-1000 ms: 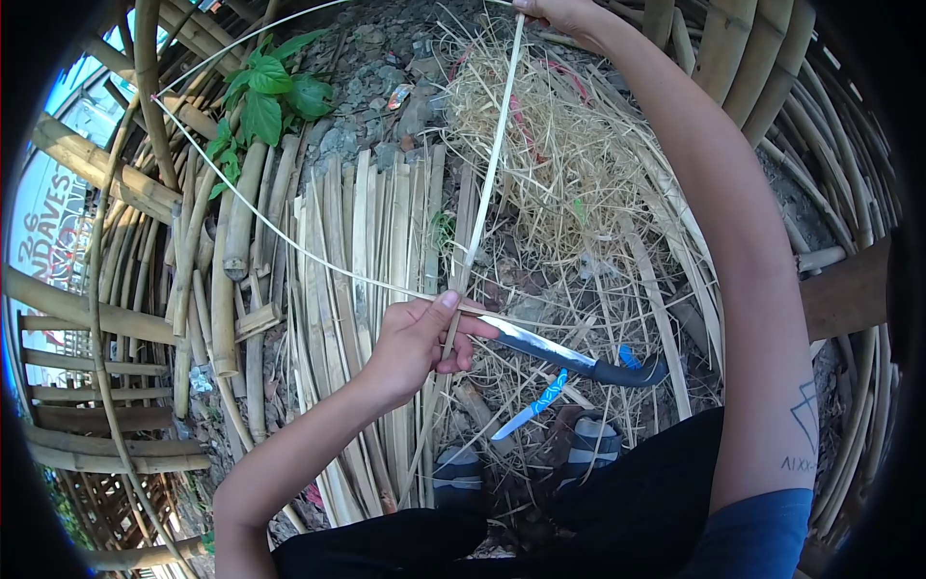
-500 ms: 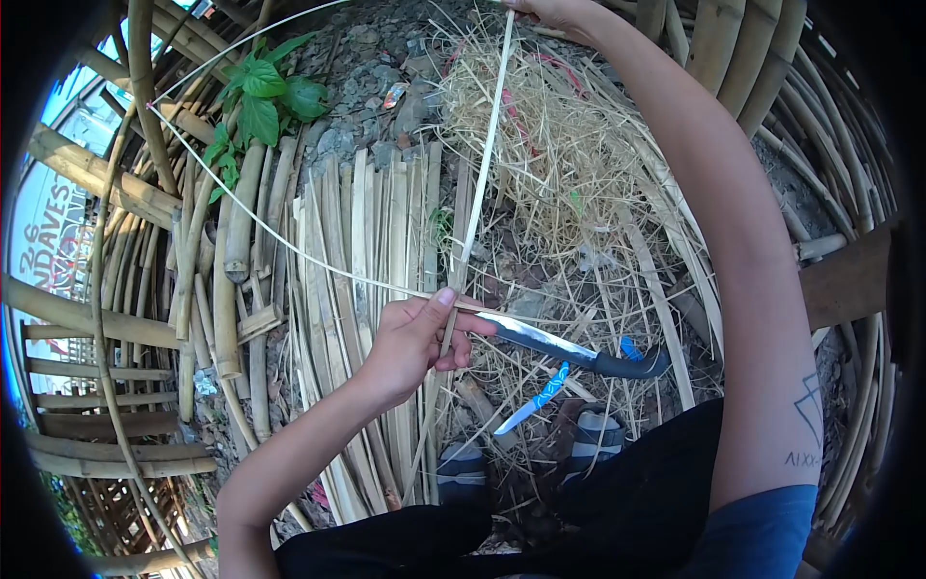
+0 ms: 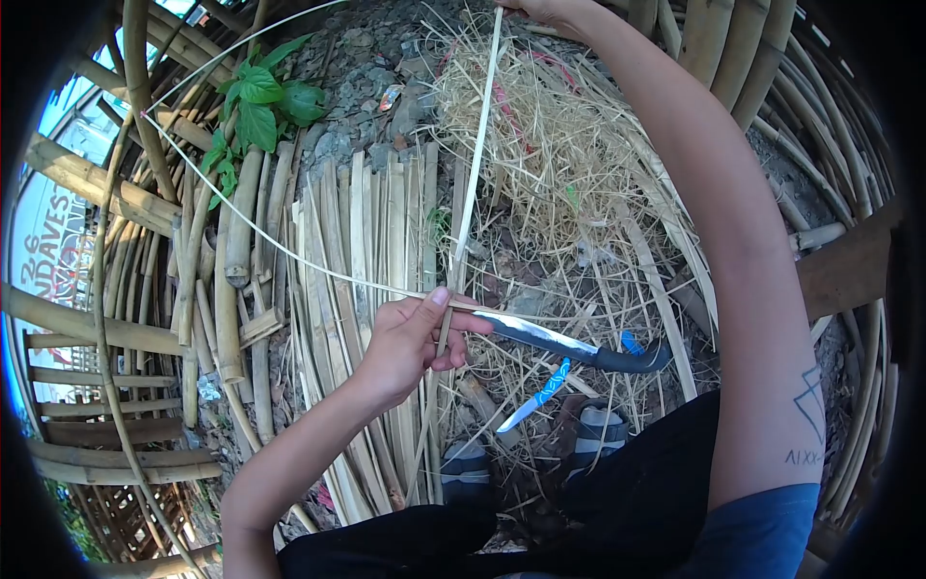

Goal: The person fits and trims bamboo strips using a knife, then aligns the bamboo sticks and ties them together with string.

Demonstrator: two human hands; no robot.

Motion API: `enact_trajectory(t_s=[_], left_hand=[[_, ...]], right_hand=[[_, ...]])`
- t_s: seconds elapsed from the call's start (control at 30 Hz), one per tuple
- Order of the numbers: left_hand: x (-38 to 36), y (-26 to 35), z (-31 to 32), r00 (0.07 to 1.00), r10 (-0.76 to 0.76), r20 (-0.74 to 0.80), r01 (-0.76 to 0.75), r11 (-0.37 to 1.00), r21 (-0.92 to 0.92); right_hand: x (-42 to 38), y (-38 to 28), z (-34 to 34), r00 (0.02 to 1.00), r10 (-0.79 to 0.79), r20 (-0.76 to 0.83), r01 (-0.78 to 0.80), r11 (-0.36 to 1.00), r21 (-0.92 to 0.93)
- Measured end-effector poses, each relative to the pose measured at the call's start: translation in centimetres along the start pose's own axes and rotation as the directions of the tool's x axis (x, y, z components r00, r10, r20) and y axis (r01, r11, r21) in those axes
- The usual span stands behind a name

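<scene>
My left hand (image 3: pixel 410 338) pinches a thin pale bamboo strip (image 3: pixel 477 154) between thumb and fingers, at the spot where two lengths cross. One length runs straight up to my right hand (image 3: pixel 540 8), which is partly cut off at the top edge with its fingers closed on it. The other length curves left to a bend and on out of the top. Below my left fingers lies a machete (image 3: pixel 545 338) with a dark curved handle; its blade tip is hidden behind the fingers. Close by lies a small knife (image 3: pixel 535 398) with a blue-wrapped handle.
Split bamboo slats (image 3: pixel 357 222) lie in a row left of centre. A heap of bamboo shavings (image 3: pixel 540 145) covers the ground at upper right. Bamboo poles (image 3: pixel 96 318) and a green plant (image 3: pixel 256 101) stand at left. My shoes (image 3: pixel 598 434) are below the knife.
My right hand and the upper end of the strip have shifted slightly left. My left hand keeps its pinch in nearly the same place.
</scene>
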State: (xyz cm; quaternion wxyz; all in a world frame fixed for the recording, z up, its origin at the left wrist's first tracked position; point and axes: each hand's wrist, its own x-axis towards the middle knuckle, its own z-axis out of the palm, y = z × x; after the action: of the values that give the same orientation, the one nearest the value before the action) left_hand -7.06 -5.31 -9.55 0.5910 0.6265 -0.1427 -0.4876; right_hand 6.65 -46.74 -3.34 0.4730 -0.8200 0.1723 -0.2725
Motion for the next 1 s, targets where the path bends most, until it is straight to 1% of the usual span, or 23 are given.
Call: enact_trajectory(t_s=[0.03,0.13,0.27,0.37,0.43,0.57,0.63,0.73,0.8,1.0], left_hand=[[-0.1,0.0,0.0,1.000,-0.002,0.000,0.002,1.000,0.002],[-0.2,-0.1,0.1,1.000,0.006,0.002,-0.006,1.000,0.002],[-0.7,0.2,0.3,1.000,0.012,-0.008,-0.011,0.999,0.030],[-0.9,0.3,0.5,1.000,0.021,-0.006,-0.020,0.999,0.047],[-1.0,0.2,0.6,1.000,0.027,-0.003,-0.027,0.998,0.052],[-1.2,0.1,0.6,0.999,0.038,0.006,-0.039,0.999,0.022],[-1.2,0.1,0.6,0.999,0.047,0.015,-0.047,0.999,0.018],[-1.2,0.2,0.6,0.998,0.054,0.031,-0.054,0.998,0.027],[-1.3,0.2,0.8,0.999,0.042,-0.002,-0.042,0.998,0.037],[-1.1,0.2,0.9,0.999,0.037,-0.014,-0.037,0.998,0.049]], right_hand=[[-0.3,-0.3,0.1,1.000,0.008,0.010,-0.008,0.999,0.038],[-1.2,-1.4,-0.5,0.998,0.056,0.026,-0.056,0.998,0.021],[-1.5,-1.8,-0.6,1.000,0.012,-0.022,-0.012,1.000,0.004],[-1.6,-2.0,-0.7,1.000,0.030,0.005,-0.030,0.998,0.048],[-1.7,-1.9,-0.8,1.000,-0.012,-0.021,0.013,0.998,0.061],[-2.0,-2.4,-1.2,1.000,0.012,-0.015,-0.010,0.995,0.100],[-2.2,-2.6,-1.6,0.999,0.023,-0.024,-0.023,1.000,0.007],[-1.7,-2.3,-1.5,0.999,0.008,-0.032,-0.008,1.000,-0.019],[-1.0,-1.9,-1.3,0.999,-0.003,-0.040,0.002,1.000,-0.019],[-0.4,-1.4,-1.0,0.999,-0.021,-0.034,0.019,0.997,-0.069]])
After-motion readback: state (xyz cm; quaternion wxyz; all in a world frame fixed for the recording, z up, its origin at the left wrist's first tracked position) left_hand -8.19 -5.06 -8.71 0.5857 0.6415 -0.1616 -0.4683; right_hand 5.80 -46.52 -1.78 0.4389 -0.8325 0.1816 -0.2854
